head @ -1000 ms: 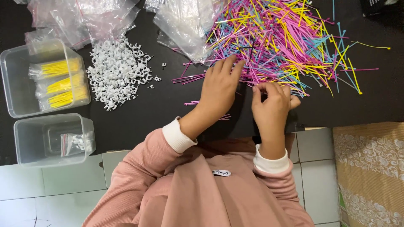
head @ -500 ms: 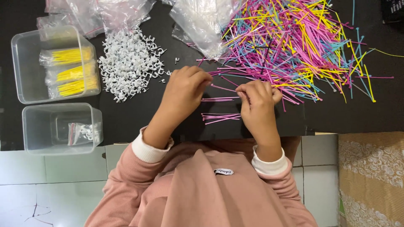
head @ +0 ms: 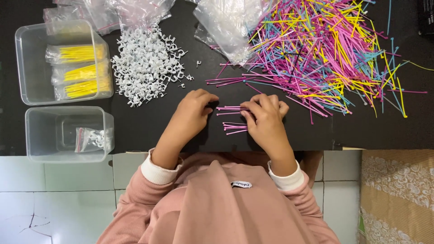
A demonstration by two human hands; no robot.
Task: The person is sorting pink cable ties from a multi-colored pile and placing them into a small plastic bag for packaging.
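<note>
Centre frame, black mat (head: 149, 131): left hand (head: 194, 108) and right hand (head: 266, 117), fingers curled, pinching a small bundle of pink cable ties (head: 229, 108); second bundle (head: 235, 129) below. Step judged: sorting pink from mixed pile (head: 325, 49), upper right. Next calls for aligned ends.

Pink long-sleeved top, ribbed knit. White cuffs at both wrists. Small white label on the chest; hands bare.

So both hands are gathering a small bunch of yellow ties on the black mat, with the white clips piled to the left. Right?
Not quite: the head view shows the small bunch between the left hand and right hand is pink, not yellow. The black mat and the white clips piled to the left are as you say.
</note>
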